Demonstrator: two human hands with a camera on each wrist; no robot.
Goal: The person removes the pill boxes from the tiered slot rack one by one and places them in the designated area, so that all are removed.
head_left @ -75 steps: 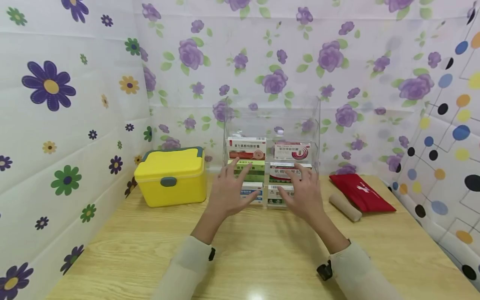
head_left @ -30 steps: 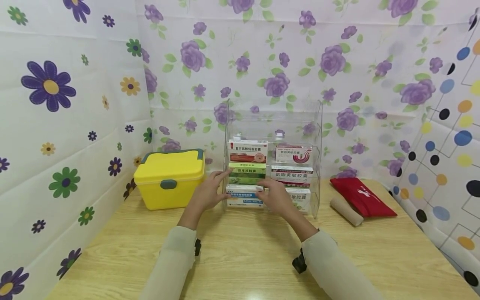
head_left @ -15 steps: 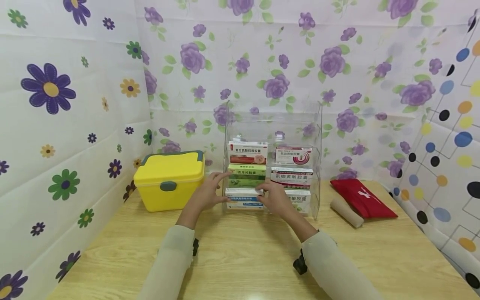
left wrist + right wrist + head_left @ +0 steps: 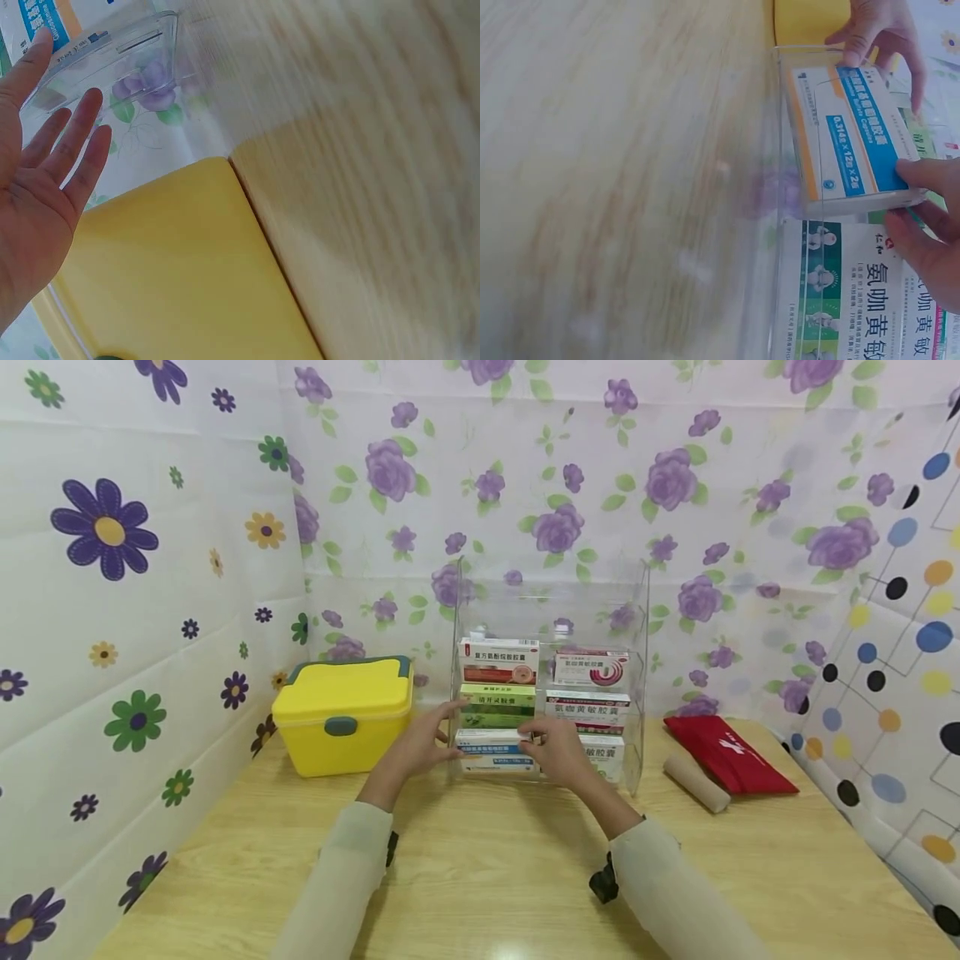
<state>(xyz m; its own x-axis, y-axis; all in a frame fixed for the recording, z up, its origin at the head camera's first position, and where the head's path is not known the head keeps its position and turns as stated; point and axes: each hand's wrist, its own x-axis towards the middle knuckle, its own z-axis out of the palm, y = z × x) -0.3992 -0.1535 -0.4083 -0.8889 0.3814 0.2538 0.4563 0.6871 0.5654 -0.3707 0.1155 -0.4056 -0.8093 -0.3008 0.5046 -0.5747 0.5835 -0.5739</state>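
Blue-and-white box: on clear rack's bottom tier; likely light, crushable; best held by ends.
Right hand: fingers pinch end at rack's middle.
Left hand: fingers spread, thumb at opposite end.

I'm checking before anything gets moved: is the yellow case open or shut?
Shut. The lid sits down on the yellow case, with no gap showing along the front; whether the latch is locked, I cannot tell.
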